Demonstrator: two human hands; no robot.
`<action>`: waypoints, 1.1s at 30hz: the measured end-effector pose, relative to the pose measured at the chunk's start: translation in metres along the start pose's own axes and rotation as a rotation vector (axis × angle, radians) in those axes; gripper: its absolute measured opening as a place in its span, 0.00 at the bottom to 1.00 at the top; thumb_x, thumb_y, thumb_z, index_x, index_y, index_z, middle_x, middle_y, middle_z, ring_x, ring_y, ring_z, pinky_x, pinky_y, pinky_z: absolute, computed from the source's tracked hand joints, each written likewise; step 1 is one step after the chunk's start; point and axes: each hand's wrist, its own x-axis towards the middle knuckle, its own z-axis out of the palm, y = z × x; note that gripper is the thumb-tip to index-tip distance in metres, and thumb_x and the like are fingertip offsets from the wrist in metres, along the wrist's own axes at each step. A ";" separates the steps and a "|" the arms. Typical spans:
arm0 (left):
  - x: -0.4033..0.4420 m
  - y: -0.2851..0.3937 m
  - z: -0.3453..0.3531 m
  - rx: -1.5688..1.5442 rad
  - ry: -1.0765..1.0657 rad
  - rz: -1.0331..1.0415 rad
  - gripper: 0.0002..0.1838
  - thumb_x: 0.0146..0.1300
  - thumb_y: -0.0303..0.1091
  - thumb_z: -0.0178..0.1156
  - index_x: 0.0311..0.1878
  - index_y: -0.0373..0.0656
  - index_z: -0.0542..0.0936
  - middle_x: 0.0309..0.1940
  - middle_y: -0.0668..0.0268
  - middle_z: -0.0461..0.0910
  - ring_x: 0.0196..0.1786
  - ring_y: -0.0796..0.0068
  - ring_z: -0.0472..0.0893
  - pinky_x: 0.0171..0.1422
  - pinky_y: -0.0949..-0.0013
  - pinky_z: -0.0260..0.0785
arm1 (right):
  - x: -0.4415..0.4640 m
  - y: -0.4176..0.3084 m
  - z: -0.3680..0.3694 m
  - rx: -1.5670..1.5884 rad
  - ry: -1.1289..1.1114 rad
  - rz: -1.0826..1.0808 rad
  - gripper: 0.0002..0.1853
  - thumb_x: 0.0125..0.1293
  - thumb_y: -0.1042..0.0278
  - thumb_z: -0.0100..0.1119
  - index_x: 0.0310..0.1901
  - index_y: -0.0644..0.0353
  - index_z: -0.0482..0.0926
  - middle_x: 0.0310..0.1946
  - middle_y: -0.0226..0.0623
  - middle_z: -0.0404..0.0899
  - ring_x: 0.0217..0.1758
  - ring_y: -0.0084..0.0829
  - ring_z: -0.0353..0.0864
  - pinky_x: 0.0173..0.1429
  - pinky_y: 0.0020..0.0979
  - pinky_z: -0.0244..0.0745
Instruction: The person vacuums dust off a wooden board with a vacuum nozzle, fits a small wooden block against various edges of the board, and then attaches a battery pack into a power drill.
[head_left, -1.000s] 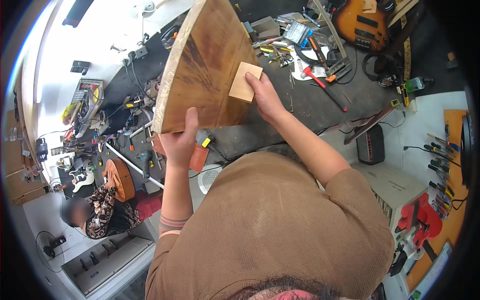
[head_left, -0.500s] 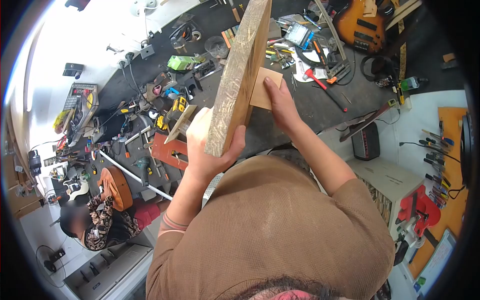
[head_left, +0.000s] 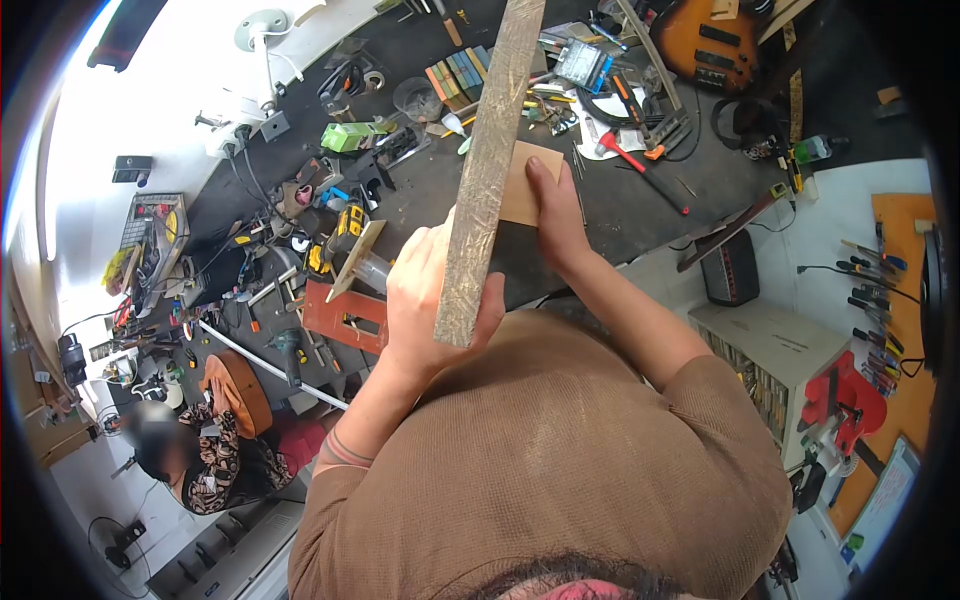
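Spreading workbench (head_left: pixel 630 220): dark and cluttered, it runs across the view.
Board (head_left: pixel 490 170): thick, wooden, held up over the bench's near side, seen along its rough narrow edge.
Left hand (head_left: pixel 415 300): clasped around the board's near end, fingers bent along the left side, thumb laid on the right, forearm slanting forward from the body.
Right hand (head_left: pixel 563 225): grasping the small wooden piece (head_left: pixel 522 185), thumb flat on its upper face, other fingers hidden; the forearm angles inward from a bent elbow.
Wooden piece: thin and pale, just right of the board; whether they touch cannot be told.
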 end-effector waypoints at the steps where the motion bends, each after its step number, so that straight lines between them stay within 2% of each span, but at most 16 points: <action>1: -0.002 0.001 0.001 -0.013 0.005 -0.023 0.26 0.57 0.26 0.71 0.60 0.27 0.81 0.48 0.45 0.83 0.44 0.41 0.82 0.53 0.49 0.78 | 0.005 0.003 -0.004 -0.088 0.011 -0.021 0.26 0.85 0.48 0.60 0.68 0.62 0.72 0.57 0.39 0.83 0.58 0.28 0.85 0.64 0.35 0.81; 3: -0.005 0.001 0.002 0.003 0.011 -0.017 0.25 0.57 0.26 0.70 0.59 0.28 0.82 0.48 0.45 0.83 0.44 0.41 0.82 0.53 0.49 0.78 | 0.028 0.010 -0.017 -0.256 0.036 -0.063 0.26 0.84 0.48 0.61 0.69 0.60 0.73 0.57 0.37 0.83 0.58 0.28 0.85 0.61 0.35 0.81; 6: -0.009 0.001 0.008 0.048 0.047 0.016 0.23 0.56 0.24 0.70 0.57 0.30 0.83 0.49 0.46 0.84 0.44 0.40 0.83 0.53 0.49 0.78 | 0.068 -0.003 -0.030 0.012 0.212 -0.061 0.27 0.83 0.48 0.63 0.66 0.65 0.74 0.56 0.40 0.84 0.56 0.30 0.86 0.62 0.37 0.83; 8: -0.013 -0.002 0.016 0.021 0.099 -0.028 0.22 0.56 0.23 0.70 0.56 0.31 0.83 0.48 0.47 0.85 0.45 0.40 0.83 0.52 0.50 0.78 | 0.062 -0.034 -0.039 0.038 0.226 -0.063 0.29 0.80 0.50 0.67 0.67 0.66 0.73 0.57 0.43 0.83 0.58 0.35 0.87 0.62 0.43 0.85; 9: -0.019 -0.006 0.018 0.030 0.095 -0.048 0.21 0.57 0.23 0.70 0.55 0.31 0.84 0.48 0.48 0.85 0.45 0.40 0.84 0.53 0.50 0.79 | 0.058 -0.041 -0.050 0.076 0.148 -0.057 0.29 0.78 0.53 0.69 0.68 0.65 0.72 0.58 0.44 0.83 0.57 0.38 0.89 0.59 0.45 0.88; 12: -0.029 -0.015 0.014 0.052 0.095 -0.090 0.19 0.58 0.22 0.70 0.54 0.32 0.85 0.47 0.48 0.86 0.46 0.40 0.85 0.55 0.50 0.80 | 0.040 -0.040 -0.083 0.047 0.103 0.030 0.29 0.78 0.55 0.69 0.69 0.65 0.71 0.59 0.45 0.83 0.55 0.39 0.91 0.61 0.44 0.89; 13: -0.026 -0.014 0.011 0.056 0.102 -0.085 0.18 0.59 0.22 0.69 0.54 0.33 0.85 0.47 0.48 0.86 0.47 0.40 0.85 0.55 0.50 0.80 | 0.025 -0.044 -0.083 0.122 0.093 0.084 0.27 0.77 0.55 0.69 0.68 0.63 0.74 0.56 0.43 0.85 0.55 0.38 0.91 0.59 0.40 0.88; 16: -0.023 -0.012 0.010 0.047 0.132 -0.096 0.16 0.61 0.23 0.69 0.53 0.34 0.86 0.47 0.49 0.87 0.47 0.41 0.86 0.58 0.50 0.80 | 0.023 -0.001 -0.133 0.300 0.004 0.487 0.24 0.77 0.55 0.70 0.66 0.61 0.79 0.54 0.41 0.87 0.56 0.36 0.90 0.58 0.38 0.85; 17: -0.024 -0.012 0.010 0.051 0.134 -0.092 0.16 0.61 0.23 0.69 0.54 0.34 0.86 0.47 0.49 0.87 0.47 0.41 0.87 0.58 0.50 0.80 | 0.019 0.011 -0.134 0.276 0.046 0.479 0.21 0.77 0.57 0.69 0.65 0.59 0.83 0.53 0.38 0.88 0.52 0.31 0.91 0.53 0.35 0.84; 20: -0.021 -0.006 0.008 0.077 0.135 -0.101 0.16 0.61 0.23 0.69 0.54 0.34 0.86 0.47 0.50 0.87 0.47 0.42 0.87 0.57 0.51 0.80 | 0.000 0.016 -0.109 0.321 0.050 0.380 0.22 0.76 0.58 0.71 0.64 0.60 0.83 0.52 0.38 0.89 0.54 0.34 0.90 0.53 0.34 0.84; 21: -0.021 -0.006 0.008 0.077 0.131 -0.105 0.16 0.61 0.23 0.69 0.54 0.33 0.86 0.47 0.50 0.87 0.46 0.42 0.87 0.57 0.51 0.80 | 0.000 0.016 -0.106 0.276 -0.044 0.359 0.31 0.75 0.60 0.73 0.73 0.62 0.75 0.60 0.39 0.86 0.59 0.34 0.88 0.55 0.35 0.85; 24: -0.022 -0.008 0.009 0.074 0.115 -0.099 0.17 0.61 0.23 0.69 0.54 0.33 0.86 0.46 0.50 0.87 0.46 0.42 0.86 0.57 0.51 0.80 | -0.014 -0.002 -0.065 0.017 -0.063 0.144 0.39 0.78 0.59 0.71 0.81 0.62 0.61 0.67 0.45 0.81 0.64 0.35 0.85 0.57 0.37 0.86; 27: -0.020 -0.005 0.008 0.096 0.097 -0.056 0.17 0.61 0.23 0.69 0.55 0.33 0.85 0.46 0.50 0.87 0.46 0.41 0.86 0.56 0.50 0.80 | -0.015 -0.010 -0.037 -0.004 -0.227 0.118 0.45 0.80 0.59 0.68 0.85 0.59 0.47 0.70 0.46 0.76 0.65 0.34 0.84 0.57 0.38 0.87; 30: -0.023 -0.010 0.014 0.059 0.102 -0.048 0.17 0.60 0.23 0.69 0.54 0.32 0.85 0.45 0.49 0.86 0.44 0.40 0.85 0.53 0.49 0.79 | -0.015 0.005 -0.019 -0.032 -0.180 0.066 0.44 0.82 0.58 0.66 0.85 0.55 0.47 0.66 0.45 0.76 0.55 0.33 0.87 0.52 0.38 0.88; 33: -0.020 -0.009 0.015 0.066 0.080 -0.006 0.16 0.59 0.22 0.68 0.51 0.32 0.84 0.45 0.49 0.85 0.41 0.41 0.83 0.49 0.49 0.78 | -0.022 -0.005 -0.022 -0.060 -0.247 0.097 0.44 0.82 0.59 0.65 0.85 0.55 0.44 0.64 0.44 0.76 0.51 0.33 0.86 0.49 0.38 0.88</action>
